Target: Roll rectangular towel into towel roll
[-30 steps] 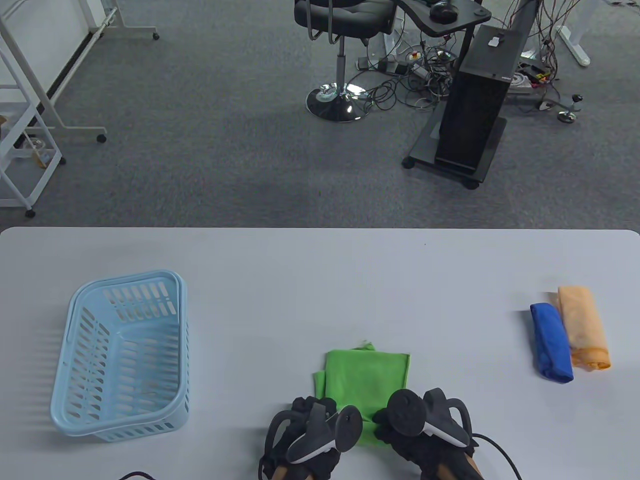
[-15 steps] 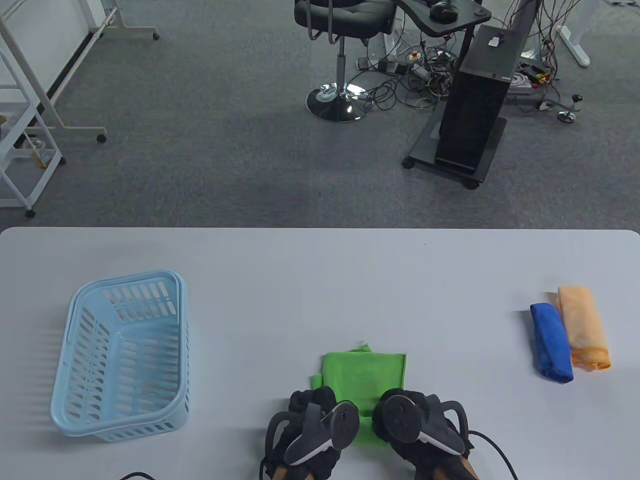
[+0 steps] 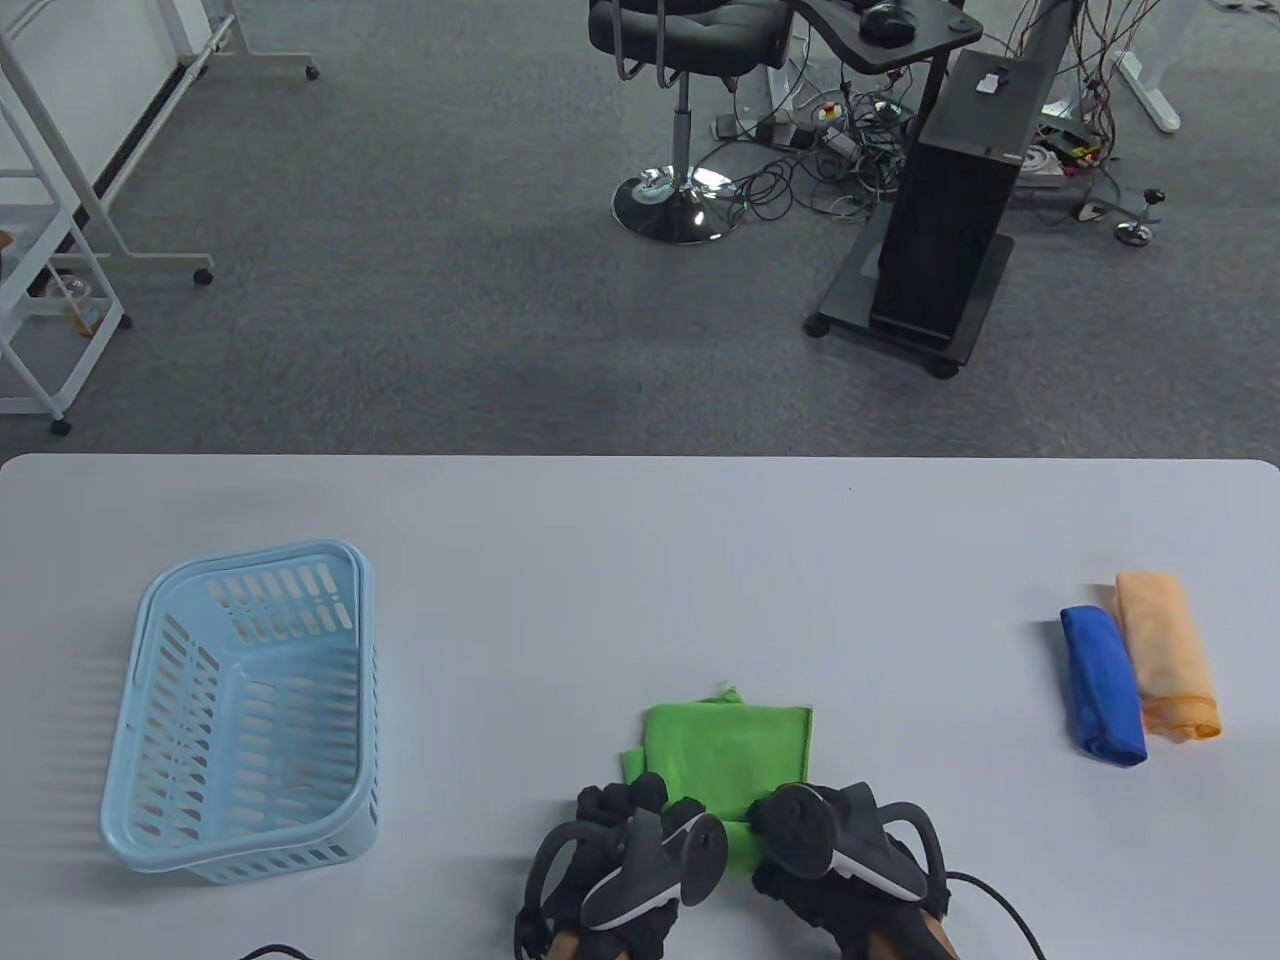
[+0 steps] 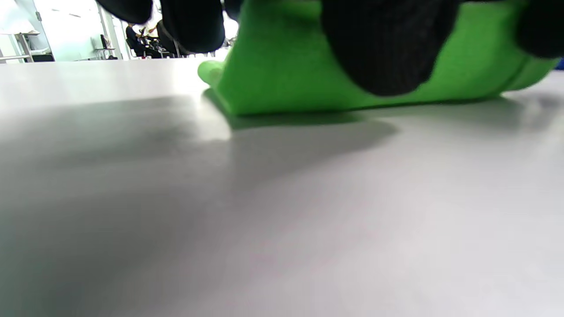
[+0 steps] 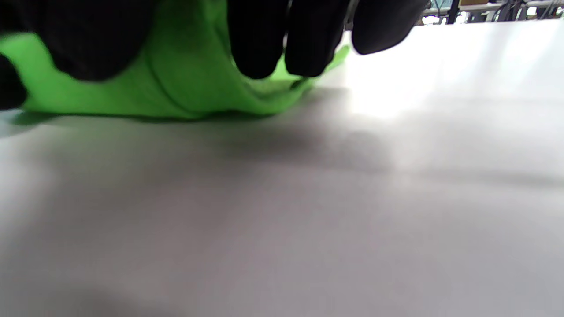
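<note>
2 hands, left hand and right hand, fingers curled gripping green towel near edge.

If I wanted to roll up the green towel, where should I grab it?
Grab the green towel by its near edge, coming from the person's side, one hand at each end. That edge is already curled up off the table, where the hands grip it now.
</note>
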Motion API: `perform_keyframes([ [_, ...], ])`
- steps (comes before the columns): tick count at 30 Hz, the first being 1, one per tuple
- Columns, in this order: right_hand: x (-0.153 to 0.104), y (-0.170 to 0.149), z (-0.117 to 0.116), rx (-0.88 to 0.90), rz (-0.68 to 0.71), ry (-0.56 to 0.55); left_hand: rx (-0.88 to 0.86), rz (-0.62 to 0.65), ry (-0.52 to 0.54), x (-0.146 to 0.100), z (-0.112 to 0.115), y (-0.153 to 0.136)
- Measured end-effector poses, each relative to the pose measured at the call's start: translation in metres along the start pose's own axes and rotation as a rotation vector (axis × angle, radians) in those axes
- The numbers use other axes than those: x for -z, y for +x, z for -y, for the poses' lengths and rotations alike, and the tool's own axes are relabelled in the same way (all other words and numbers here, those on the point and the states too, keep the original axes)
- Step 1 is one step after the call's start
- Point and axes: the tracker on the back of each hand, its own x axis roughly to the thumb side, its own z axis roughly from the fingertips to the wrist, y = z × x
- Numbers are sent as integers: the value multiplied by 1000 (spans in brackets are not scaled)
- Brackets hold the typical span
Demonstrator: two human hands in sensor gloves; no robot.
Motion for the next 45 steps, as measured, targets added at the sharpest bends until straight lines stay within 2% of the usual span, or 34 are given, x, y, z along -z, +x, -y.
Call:
perform_keyframes([
  [7, -2, -6, 3, 50, 11, -6, -105, 3, -23, -1, -1, -7],
  [13, -1, -12, 3, 91, -5, -13, -190, 22, -1, -2, -2, -11],
  [17, -1, -9, 3, 65, -19, -26, -152, 6, 42, -3, -3, -9],
  [21, -2, -3, 8, 172, 17, -73, -103, 28, 108, -4, -9, -1],
  [24, -3, 2, 9, 94, 54, -121, -48, 65, 124, -6, -10, 6],
  [28, -4, 3, 8, 52, 34, -116, -28, 89, 92, -9, -10, 2],
  [31, -4, -2, 8, 67, 28, -73, -20, 111, -9, -9, -8, -2],
  [33, -4, -4, 7, 75, 19, -47, 20, 109, -28, -8, -6, -2],
  [36, -4, -4, 5, 53, 20, -12, 32, 94, -42, -5, -2, -2],
  [39, -3, -3, 2, 5, 2, 32, -3, 97, -6, -3, -2, -2],
  [45, -2, -3, 1, 41, 0, 13, -106, 73, 13, -3, -2, -9],
])
